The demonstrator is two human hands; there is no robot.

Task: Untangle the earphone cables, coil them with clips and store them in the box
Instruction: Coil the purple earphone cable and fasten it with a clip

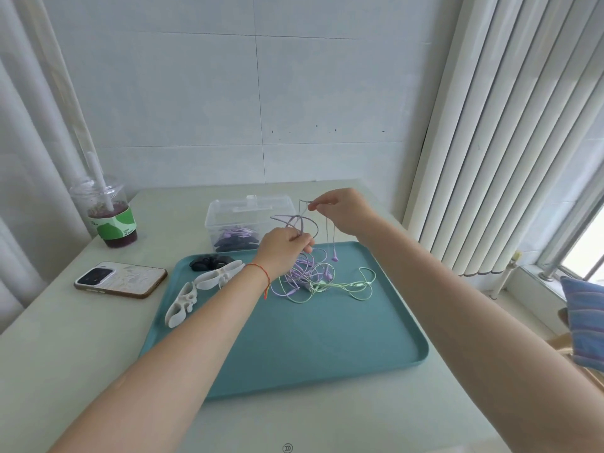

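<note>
Above a teal tray (327,354), left hand (281,253) clenched around loops of purple earphone cable (295,223); right hand (343,210) pinching a strand higher up, earbud (335,257) dangling below. Beneath both hands, purple and green cable (359,284) knotted together. Beyond the left hand, the clear box (228,220); beside its wrist, white clips (215,276). Likely light, limp, snag-prone: best held near the knot, not the fragile buds.

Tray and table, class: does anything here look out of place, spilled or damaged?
Nothing is spilled or broken. The only disorder is the purple and green earphone cables knotted together on the teal tray. The drink cup stands upright, apart from the tray.
</note>
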